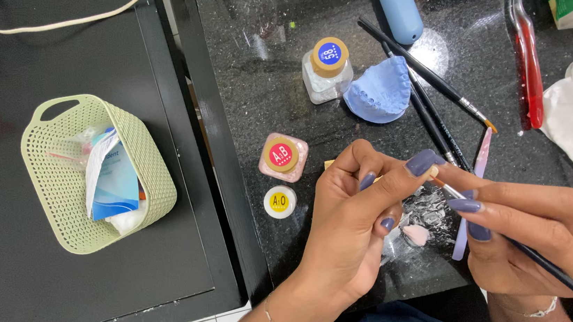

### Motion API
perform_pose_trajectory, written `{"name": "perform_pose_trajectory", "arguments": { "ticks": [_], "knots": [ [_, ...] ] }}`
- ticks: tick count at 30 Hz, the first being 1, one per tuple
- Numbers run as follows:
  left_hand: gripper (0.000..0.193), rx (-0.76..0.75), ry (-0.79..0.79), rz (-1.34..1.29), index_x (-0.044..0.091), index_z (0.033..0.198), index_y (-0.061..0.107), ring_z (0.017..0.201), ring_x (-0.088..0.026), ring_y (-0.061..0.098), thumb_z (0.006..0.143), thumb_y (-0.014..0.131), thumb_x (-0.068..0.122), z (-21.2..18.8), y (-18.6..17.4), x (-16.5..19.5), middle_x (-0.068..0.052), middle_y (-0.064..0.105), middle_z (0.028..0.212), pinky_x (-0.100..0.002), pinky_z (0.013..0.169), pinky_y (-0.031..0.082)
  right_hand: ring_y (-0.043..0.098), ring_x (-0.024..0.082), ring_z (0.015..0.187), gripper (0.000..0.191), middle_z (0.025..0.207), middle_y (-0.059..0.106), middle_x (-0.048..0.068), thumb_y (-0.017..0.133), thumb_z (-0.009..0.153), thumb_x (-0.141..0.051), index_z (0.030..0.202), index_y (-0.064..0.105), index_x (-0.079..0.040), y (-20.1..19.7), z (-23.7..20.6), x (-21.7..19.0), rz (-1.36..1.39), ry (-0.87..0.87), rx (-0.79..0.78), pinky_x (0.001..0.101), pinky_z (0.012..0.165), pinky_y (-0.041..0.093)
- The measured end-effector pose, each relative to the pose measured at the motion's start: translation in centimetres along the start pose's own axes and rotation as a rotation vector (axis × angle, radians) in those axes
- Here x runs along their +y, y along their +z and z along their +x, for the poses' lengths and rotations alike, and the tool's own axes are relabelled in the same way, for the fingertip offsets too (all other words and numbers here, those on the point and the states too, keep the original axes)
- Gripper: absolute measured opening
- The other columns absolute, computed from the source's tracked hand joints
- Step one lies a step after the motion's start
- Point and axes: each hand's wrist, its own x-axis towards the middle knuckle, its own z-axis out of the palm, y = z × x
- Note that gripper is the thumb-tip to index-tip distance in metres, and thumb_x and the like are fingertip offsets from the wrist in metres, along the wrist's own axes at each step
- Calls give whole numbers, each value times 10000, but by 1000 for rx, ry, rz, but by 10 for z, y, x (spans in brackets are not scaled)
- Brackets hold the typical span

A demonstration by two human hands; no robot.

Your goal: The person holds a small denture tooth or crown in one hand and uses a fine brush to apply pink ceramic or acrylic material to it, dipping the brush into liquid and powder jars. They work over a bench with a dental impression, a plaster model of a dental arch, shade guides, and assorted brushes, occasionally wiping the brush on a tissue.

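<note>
- The dark speckled tabletop [271,78] fills the right of the view; its left edge runs down beside a lower matt black surface [31,276], with a narrow seam between them.
- On that black surface stands a pale green perforated basket [142,150] holding packets, well apart from both hands, with bare room all round it.
- The left hand [356,224] comes in from the bottom edge, wrist bent, fingers curled shut with thumb and forefinger pinching something too small to make out.
- The right hand [531,228] enters from the lower right corner, closed in a pen grip on a thin dark brush [556,271] whose tip meets the left fingertips.
- Under the hands lies a clear slab [422,221] with a pink dab.
- Just beyond the hands are a blue moulded impression [381,92], spare brushes [433,80] and a red toothbrush [528,54].
- Three small jars [284,156] crowd left of the left hand, near the tabletop edge.
</note>
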Motion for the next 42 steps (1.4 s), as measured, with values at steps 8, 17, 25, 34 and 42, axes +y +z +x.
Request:
{"name": "perform_pose_trajectory", "arguments": {
  "ticks": [8, 17, 25, 34, 42],
  "knots": [
    [348, -21, -3, -8, 133, 795, 440, 587, -26, 446, 908, 752, 27, -1, -1, -1, -38, 647, 847, -186, 515, 335, 787, 202, 968, 95, 1094, 696, 141, 732, 1116, -132, 1123, 685, -50, 0, -3, 1, 42, 16, 29, 262, 854, 631],
    [351, -20, 1, -15, 136, 791, 439, 599, -30, 454, 912, 748, 22, -1, -1, -2, -31, 643, 849, -191, 528, 343, 770, 194, 902, 91, 1051, 700, 159, 743, 1095, -102, 1085, 700, -23, 2, -5, 7, 63, -14, 60, 277, 832, 642],
    [340, -13, -8, 7, 141, 787, 443, 595, -26, 444, 906, 744, 35, -1, 1, 0, -20, 635, 806, -190, 522, 330, 787, 274, 944, 105, 1014, 668, 159, 680, 1090, -120, 1107, 666, -18, -4, 3, 16, 178, -56, -18, 311, 825, 636],
    [339, -41, -3, 10, 139, 795, 447, 603, -32, 439, 916, 745, 32, -1, -1, 0, -9, 613, 794, -194, 532, 330, 781, 225, 919, 147, 1036, 687, 156, 699, 1133, -171, 1134, 668, -27, -4, 0, 15, 116, -49, -20, 284, 815, 630],
    [336, -49, -2, 7, 144, 809, 451, 607, -35, 444, 925, 746, 30, -2, -2, -1, -4, 604, 797, -193, 538, 335, 775, 202, 902, 140, 1021, 678, 147, 688, 1130, -167, 1132, 668, -29, -3, 1, 19, 156, -85, -13, 291, 824, 635]
  ]
}}
